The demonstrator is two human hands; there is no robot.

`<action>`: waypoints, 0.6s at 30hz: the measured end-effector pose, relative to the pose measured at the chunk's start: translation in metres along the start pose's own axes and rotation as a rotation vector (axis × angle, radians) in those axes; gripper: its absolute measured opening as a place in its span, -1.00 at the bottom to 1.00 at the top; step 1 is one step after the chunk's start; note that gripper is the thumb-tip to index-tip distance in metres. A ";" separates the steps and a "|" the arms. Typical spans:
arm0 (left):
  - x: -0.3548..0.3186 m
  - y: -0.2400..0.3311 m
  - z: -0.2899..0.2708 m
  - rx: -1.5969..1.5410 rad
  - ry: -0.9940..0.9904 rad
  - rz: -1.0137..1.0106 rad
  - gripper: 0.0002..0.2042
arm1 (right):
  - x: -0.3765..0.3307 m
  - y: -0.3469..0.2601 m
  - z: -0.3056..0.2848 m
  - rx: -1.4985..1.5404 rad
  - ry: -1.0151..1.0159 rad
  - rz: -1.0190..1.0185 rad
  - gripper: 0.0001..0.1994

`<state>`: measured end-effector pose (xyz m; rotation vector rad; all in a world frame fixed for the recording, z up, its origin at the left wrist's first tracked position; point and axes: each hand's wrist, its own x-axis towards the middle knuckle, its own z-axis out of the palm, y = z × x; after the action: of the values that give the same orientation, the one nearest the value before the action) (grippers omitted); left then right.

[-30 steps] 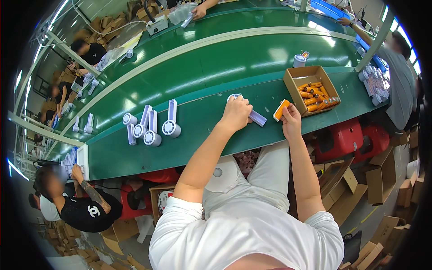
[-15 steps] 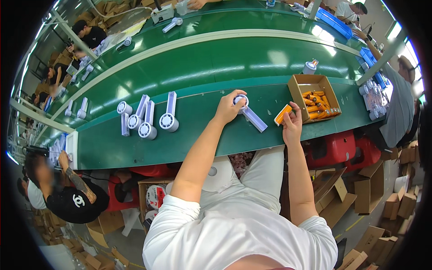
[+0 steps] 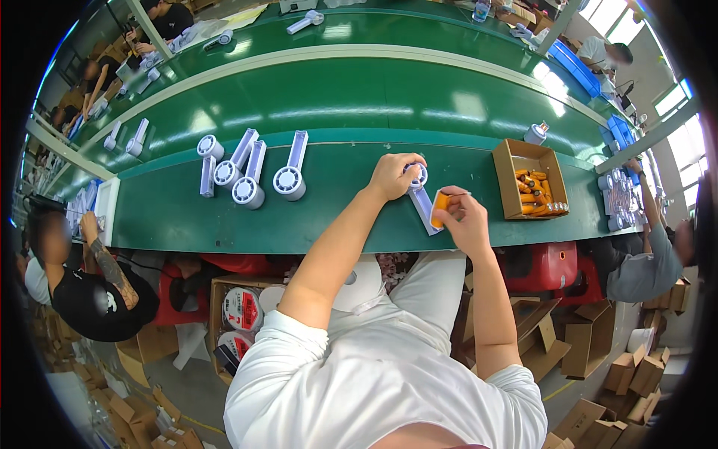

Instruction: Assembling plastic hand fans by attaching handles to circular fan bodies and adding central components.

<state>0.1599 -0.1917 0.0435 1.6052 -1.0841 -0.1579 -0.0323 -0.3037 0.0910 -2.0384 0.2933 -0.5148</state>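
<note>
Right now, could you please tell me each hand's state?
Left hand: closed on the round head of a pale lavender handheld-fan casing.
Right hand: closed, holding what looks like an orange battery.

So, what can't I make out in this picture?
In the head view:
Left side of the lavender fan: covered by the left hand.
Part of the orange piece: behind the right hand.
Much of the cardboard box's floor: beneath orange cylinders.
Top of the pale device: cut off by the upper edge.

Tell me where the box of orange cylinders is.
In the head view, the box stands on the green table, right of and slightly beyond the right hand.
</note>
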 end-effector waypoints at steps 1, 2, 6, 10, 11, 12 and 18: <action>0.000 -0.001 0.001 -0.001 0.003 -0.001 -0.78 | 0.002 -0.007 0.003 -0.250 -0.081 -0.059 -0.58; 0.000 -0.002 0.001 0.025 0.010 0.030 -0.79 | 0.001 -0.006 0.009 -0.318 -0.039 -0.091 -0.55; 0.000 -0.004 0.001 0.055 0.005 0.074 -0.81 | 0.000 -0.014 0.009 -0.452 -0.040 -0.120 -0.59; 0.001 -0.006 0.000 0.091 0.003 0.097 -0.81 | 0.000 -0.024 0.016 -0.626 -0.053 -0.202 -0.64; 0.001 -0.007 0.000 0.090 0.005 0.107 -0.80 | -0.001 -0.026 0.018 -0.673 -0.065 -0.249 -0.65; 0.001 -0.007 0.000 0.090 0.006 0.116 -0.80 | 0.000 -0.027 0.019 -0.674 -0.067 -0.248 -0.65; 0.000 -0.008 0.000 0.121 0.015 0.135 -0.80 | 0.009 -0.031 0.016 -0.739 -0.211 -0.232 -0.67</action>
<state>0.1644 -0.1924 0.0368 1.6314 -1.2055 0.0095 -0.0173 -0.2798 0.1132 -2.8449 0.1231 -0.3489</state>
